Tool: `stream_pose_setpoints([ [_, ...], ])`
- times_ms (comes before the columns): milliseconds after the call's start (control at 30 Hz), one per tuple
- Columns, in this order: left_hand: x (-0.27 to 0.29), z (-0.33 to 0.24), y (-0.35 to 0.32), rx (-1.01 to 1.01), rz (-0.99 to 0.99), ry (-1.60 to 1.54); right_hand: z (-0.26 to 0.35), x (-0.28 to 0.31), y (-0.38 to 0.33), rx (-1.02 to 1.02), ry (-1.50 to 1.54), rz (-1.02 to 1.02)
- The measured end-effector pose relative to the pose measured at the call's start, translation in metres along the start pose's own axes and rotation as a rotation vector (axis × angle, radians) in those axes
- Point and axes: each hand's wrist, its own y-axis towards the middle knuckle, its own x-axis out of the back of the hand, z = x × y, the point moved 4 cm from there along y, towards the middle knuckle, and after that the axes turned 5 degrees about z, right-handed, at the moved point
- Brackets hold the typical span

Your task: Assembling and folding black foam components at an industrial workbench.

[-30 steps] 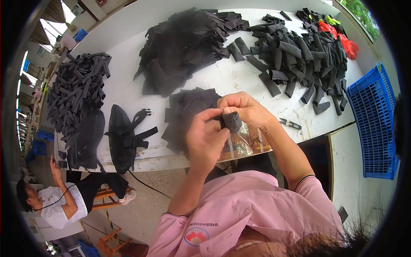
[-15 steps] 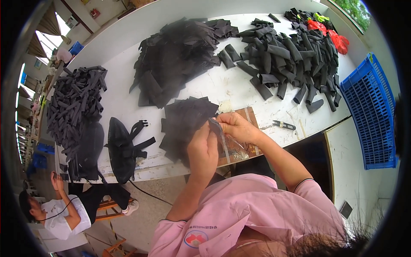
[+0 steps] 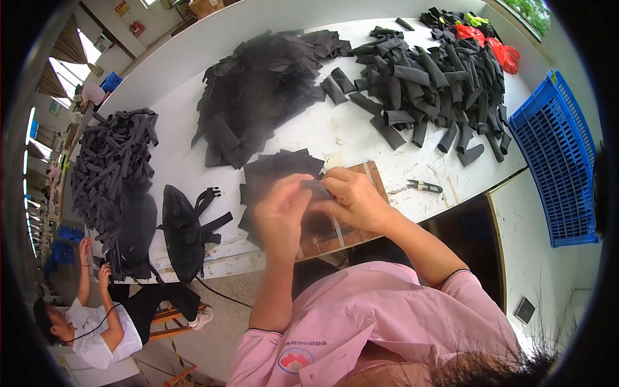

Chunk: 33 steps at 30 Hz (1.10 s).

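Just above the table's front edge, my right hand point(image 3: 353, 201) is closed on a small black fabric piece point(image 3: 316, 191), pinched between thumb and fingers. My left hand point(image 3: 282, 209) is beside it, fingers curved toward the piece's left end. Motion smears this hand, so whether it grips the fabric cannot be made out. Partly under my hands lies a stack of flat black fabric pieces point(image 3: 258, 169). A brown board point(image 3: 370, 177) shows beneath my right hand, with thread snips point(image 3: 424, 186) to its right.
Heaps of black fabric pieces point(image 3: 242, 97), rolled black tubes point(image 3: 419, 84) and narrow black strips point(image 3: 113, 161) cover parts of the white table. A black pouch with straps point(image 3: 180, 232) lies left. Red plastic bags point(image 3: 503, 55) and a blue crate point(image 3: 558, 161) are right. Another person point(image 3: 97, 322) sits lower left.
My left hand has shifted left, away from the close pinch beside my right hand. My right hand has turned over the fabric piece. The other person's arms have moved apart.
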Motion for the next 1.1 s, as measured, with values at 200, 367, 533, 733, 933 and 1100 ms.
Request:
stream_pose_setpoints([
  [200,0.007,0.026,-0.007,0.098,-0.079,-0.355,-0.008,-0.009,0.005,-0.025,-0.043,0.055],
  [367,-0.003,0.018,0.001,0.051,0.018,-0.418,-0.018,-0.020,-0.001,-0.019,-0.023,0.042],
  [533,-0.010,0.007,0.021,0.221,0.315,0.156,-0.029,-0.022,-0.011,0.065,0.142,-0.040],
  [733,-0.012,0.001,0.014,-0.005,0.143,0.209,-0.032,-0.036,-0.013,-0.110,0.148,0.049],
  [933,0.008,0.010,0.005,-0.025,-0.054,-0.475,-0.020,-0.014,-0.005,-0.021,-0.022,0.145],
  [1100,0.016,0.023,0.002,0.046,-0.025,-0.661,-0.017,-0.023,0.005,-0.142,-0.048,0.236],
])
